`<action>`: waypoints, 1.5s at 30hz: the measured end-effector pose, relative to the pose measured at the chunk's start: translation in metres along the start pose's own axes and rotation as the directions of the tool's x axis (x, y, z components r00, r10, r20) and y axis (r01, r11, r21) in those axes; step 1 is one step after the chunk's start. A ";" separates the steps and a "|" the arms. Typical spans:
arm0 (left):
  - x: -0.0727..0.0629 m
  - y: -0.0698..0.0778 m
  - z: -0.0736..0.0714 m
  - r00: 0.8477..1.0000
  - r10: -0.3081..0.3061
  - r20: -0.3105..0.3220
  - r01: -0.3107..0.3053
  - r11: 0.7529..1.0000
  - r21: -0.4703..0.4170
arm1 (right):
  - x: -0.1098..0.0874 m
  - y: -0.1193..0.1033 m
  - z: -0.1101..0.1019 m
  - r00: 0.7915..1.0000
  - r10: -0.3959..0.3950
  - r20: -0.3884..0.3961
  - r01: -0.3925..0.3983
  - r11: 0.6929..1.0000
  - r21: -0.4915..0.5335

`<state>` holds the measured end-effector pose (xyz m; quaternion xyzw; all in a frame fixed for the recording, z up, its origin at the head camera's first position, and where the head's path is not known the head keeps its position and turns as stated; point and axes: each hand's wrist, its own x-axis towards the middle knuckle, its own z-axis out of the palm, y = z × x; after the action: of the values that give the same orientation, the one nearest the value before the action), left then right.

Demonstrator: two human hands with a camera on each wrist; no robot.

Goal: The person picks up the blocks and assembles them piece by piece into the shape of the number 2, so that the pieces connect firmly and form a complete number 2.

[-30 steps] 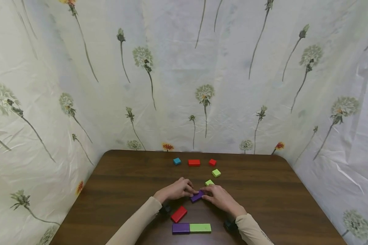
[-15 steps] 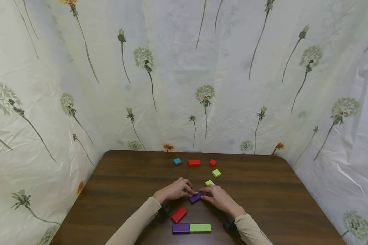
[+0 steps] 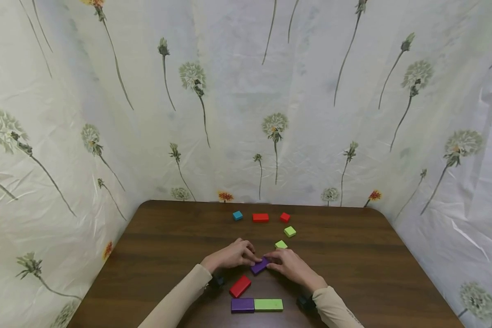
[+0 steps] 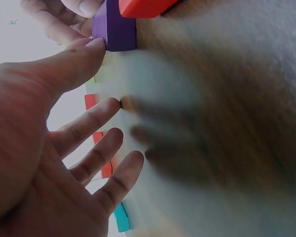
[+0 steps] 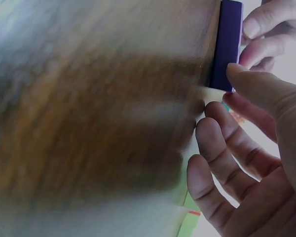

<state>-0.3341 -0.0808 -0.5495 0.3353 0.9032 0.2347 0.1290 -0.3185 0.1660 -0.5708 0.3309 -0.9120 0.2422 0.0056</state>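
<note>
Both hands meet at a purple rectangular block (image 3: 259, 266) lying at a slant on the table. My left hand (image 3: 233, 255) pinches its left end; the left wrist view shows the thumb (image 4: 84, 59) against the purple block's corner and the other fingers spread over the table. My right hand (image 3: 294, 268) pinches the right end, its thumb (image 5: 251, 81) on the block and its lower fingers loosely extended. Closer to the person lies a tilted red block (image 3: 240, 286). A second purple block (image 3: 243, 305) and a long green block (image 3: 268, 305) sit end to end in front.
Beyond the hands are two small green blocks, one nearer (image 3: 280, 244) and one farther (image 3: 289, 232). Along the back stand a blue block (image 3: 238, 215), a red rectangular block (image 3: 260, 217) and a small red block (image 3: 284, 217). A flowered curtain (image 3: 229, 114) surrounds the brown table (image 3: 352, 255).
The purple block between the hands has slid slightly left and toward the person, both hands moving with it. The other blocks keep their places.
</note>
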 end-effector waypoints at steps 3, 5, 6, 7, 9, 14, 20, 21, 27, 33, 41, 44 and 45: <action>-0.002 -0.001 0.000 1.000 0.000 0.005 0.000 1.000 -0.008 | 0.000 -0.001 0.001 1.000 0.002 0.003 -0.002 1.000 0.007; -0.003 -0.002 0.000 1.000 0.003 0.010 -0.003 1.000 -0.015 | 0.000 -0.001 0.002 1.000 -0.003 0.006 0.003 1.000 0.014; -0.003 -0.003 0.000 1.000 0.002 0.014 -0.002 1.000 -0.022 | 0.000 -0.001 0.003 1.000 -0.005 0.010 0.005 1.000 0.018; -0.004 -0.003 0.000 1.000 0.003 0.018 -0.002 1.000 -0.024 | 0.000 -0.001 0.004 1.000 -0.006 0.013 0.006 1.000 0.021; -0.005 -0.005 0.000 1.000 0.007 0.024 -0.007 0.999 -0.033 | 0.000 -0.002 0.004 1.000 -0.007 0.021 0.006 1.000 0.029; -0.007 -0.008 -0.002 0.999 0.022 0.039 -0.020 0.999 -0.050 | 0.001 -0.005 0.005 0.999 -0.011 0.032 0.010 1.000 0.028; -0.010 -0.009 -0.002 0.998 0.002 0.063 0.003 0.997 -0.079 | 0.001 -0.009 0.004 0.999 -0.029 0.033 0.028 0.999 0.020; -0.010 -0.009 -0.003 0.998 -0.001 0.064 0.006 0.997 -0.081 | 0.001 -0.010 0.004 0.999 -0.029 0.033 0.028 0.999 0.022; -0.013 -0.008 -0.004 0.998 -0.004 0.066 0.010 0.997 -0.082 | 0.000 -0.012 0.004 0.999 -0.029 0.043 0.027 0.999 0.032; -0.013 -0.007 -0.005 0.997 0.002 0.076 0.004 0.996 -0.090 | 0.000 -0.014 0.003 0.998 -0.043 0.041 0.041 0.998 0.041; -0.013 -0.011 -0.004 0.996 0.005 0.086 0.005 0.994 -0.112 | 0.000 -0.016 0.004 0.997 -0.007 0.075 0.004 0.999 0.036; -0.013 -0.012 -0.003 0.996 0.000 0.088 0.011 0.992 -0.124 | 0.000 -0.016 0.004 0.997 -0.005 0.078 0.002 0.999 0.039; -0.013 -0.012 -0.003 0.996 -0.002 0.088 0.013 0.992 -0.127 | 0.000 -0.016 0.004 0.997 -0.005 0.079 0.002 0.999 0.040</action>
<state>-0.3323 -0.0988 -0.5518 0.3329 0.8812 0.2763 0.1905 -0.3078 0.1536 -0.5676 0.3419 -0.9059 0.2471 -0.0368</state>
